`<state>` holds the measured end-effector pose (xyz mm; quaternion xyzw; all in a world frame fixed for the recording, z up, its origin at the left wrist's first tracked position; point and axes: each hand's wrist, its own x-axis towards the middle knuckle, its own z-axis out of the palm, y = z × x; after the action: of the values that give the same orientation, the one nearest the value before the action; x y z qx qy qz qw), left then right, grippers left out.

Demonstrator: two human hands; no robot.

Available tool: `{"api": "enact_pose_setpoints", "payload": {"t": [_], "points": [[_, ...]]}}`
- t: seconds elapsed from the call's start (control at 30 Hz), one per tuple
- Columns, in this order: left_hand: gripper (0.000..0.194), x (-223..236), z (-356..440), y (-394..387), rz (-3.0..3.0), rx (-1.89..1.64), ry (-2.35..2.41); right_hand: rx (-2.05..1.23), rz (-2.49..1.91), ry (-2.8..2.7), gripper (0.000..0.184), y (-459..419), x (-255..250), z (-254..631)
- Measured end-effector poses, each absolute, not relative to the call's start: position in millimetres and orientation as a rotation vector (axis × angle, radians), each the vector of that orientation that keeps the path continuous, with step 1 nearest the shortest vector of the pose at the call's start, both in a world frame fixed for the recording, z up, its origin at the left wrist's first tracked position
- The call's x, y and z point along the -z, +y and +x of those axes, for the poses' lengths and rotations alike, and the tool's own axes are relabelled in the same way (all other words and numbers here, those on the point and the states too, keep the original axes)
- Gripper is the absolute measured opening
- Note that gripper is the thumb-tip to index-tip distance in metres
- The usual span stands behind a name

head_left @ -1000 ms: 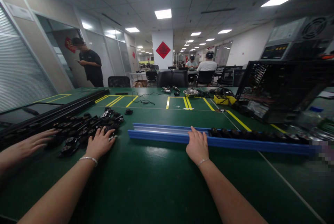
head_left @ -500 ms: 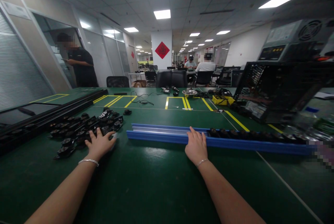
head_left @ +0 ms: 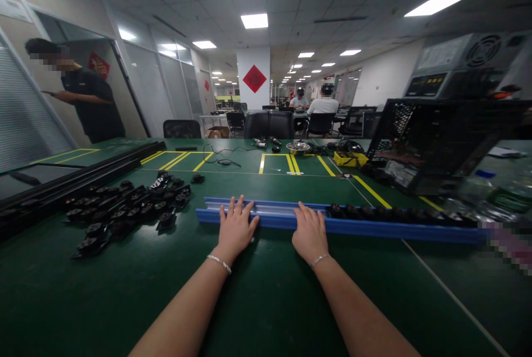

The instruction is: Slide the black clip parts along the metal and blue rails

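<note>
A long blue channel rail (head_left: 399, 229) lies across the table in front of me. My left hand (head_left: 236, 227) is over its left part, fingers spread and pointing forward, with nothing visible in them. Further right, my right hand (head_left: 310, 231) rests across the near wall of the rail, fingers stretched out; its thumb is mostly hidden. To the right of that hand, a row of small black parts (head_left: 366, 212) sits inside the rail. A pile of similar loose black parts (head_left: 133, 210) lies on the table at the left, apart from both hands.
An opened black computer case (head_left: 440, 141) stands at the right behind the rail, with bottles (head_left: 482, 182) beside it. Long black rails (head_left: 112, 166) lie at far left. A metal bowl (head_left: 298, 148), cables and a yellow item (head_left: 349, 158) are at the back. A person (head_left: 89, 96) stands beyond the table.
My left hand has moved right, from beside the pile of black parts to over the blue rail. My right hand stays on the rail. The view has shifted, and the standing person appears further left.
</note>
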<state>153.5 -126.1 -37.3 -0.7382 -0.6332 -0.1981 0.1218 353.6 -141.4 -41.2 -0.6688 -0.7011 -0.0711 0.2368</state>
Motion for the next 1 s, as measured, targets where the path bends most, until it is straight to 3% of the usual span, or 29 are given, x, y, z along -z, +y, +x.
{"api": "enact_pose_setpoints", "payload": {"t": [0.3,1.0], "points": [[0.045,36,155,-128,-2.106,0.572,-1.827,0.367,-2.07,-1.504,0.059,-140,35,372],[0.04,32,157,-133,-2.131,0.577,-1.857,0.396,-2.172,-1.574,0.054,-143,32,376]]}}
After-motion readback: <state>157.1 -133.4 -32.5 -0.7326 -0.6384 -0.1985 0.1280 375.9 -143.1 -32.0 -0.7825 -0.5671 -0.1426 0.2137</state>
